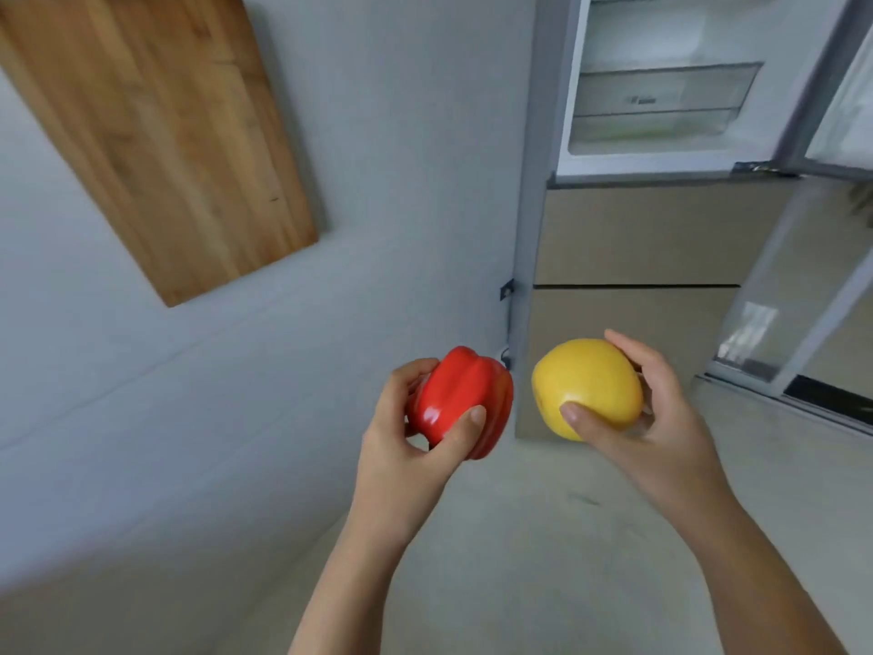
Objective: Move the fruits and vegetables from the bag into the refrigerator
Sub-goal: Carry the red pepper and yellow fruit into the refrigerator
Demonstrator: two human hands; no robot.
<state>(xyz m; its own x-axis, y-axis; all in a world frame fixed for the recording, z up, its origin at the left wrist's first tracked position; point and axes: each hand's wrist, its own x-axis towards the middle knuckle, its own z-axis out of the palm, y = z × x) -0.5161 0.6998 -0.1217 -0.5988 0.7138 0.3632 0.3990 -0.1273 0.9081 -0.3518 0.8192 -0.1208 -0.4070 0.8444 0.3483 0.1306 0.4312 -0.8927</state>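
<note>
Since the left grip (415,432) is wrapped round the red pepper (465,399) and the right grip (661,418) cups the yellow fruit (588,387), both midair short of the open fridge (637,234), there's no spare hand. Glossy skins, one bump going in, and something probably drops.

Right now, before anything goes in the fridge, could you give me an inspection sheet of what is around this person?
Surface: no table in view; pale floor below the hands.
Job's things: red bell pepper and round yellow fruit, both held in the air; refrigerator ahead, upper compartment open, clear drawers inside; bag not in view.
Clutter: nothing seen.
Grippers: left hand grips the pepper; right hand grips the yellow fruit.
Cables: dark fitting with a cord at the refrigerator's left edge.
Surroundings: wooden panel against a pale wall.
</note>
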